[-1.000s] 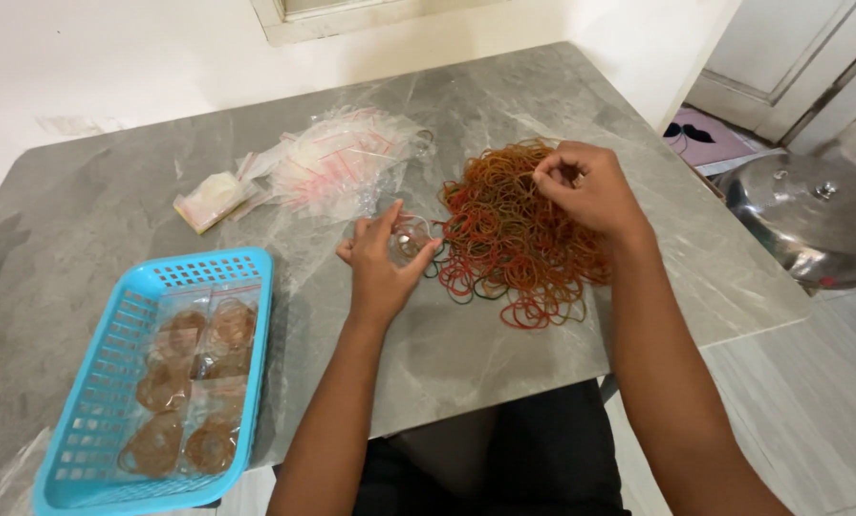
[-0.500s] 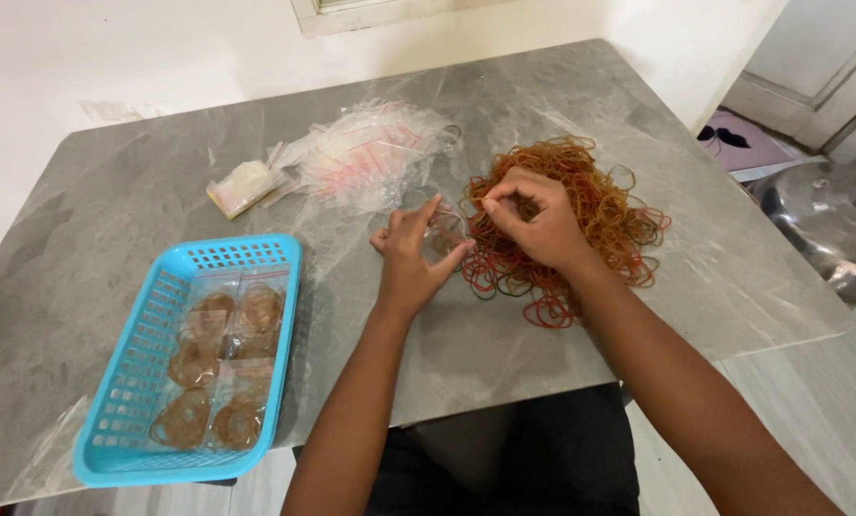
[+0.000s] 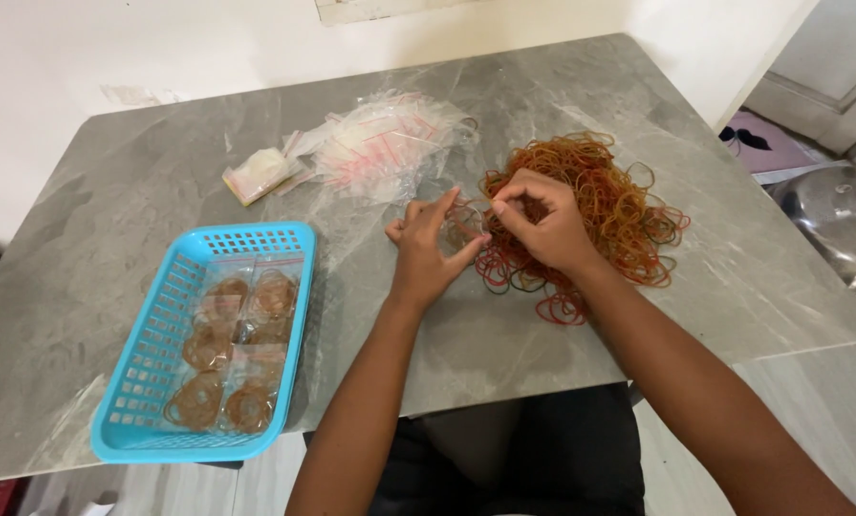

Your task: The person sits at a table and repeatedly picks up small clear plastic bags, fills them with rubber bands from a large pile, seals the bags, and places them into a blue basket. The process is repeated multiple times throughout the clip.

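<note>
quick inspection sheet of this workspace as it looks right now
surface: grey marble-look table, against a white wall
job's things: pile of rubber bands; small clear bag between the hands
clutter: blue basket of bagged bands; stack of clear zip bags; small white packet
grippers: left hand touching the bag; right hand pinched over the pile
cables: nothing seen
surroundings: metal pot lid on floor, right
</note>
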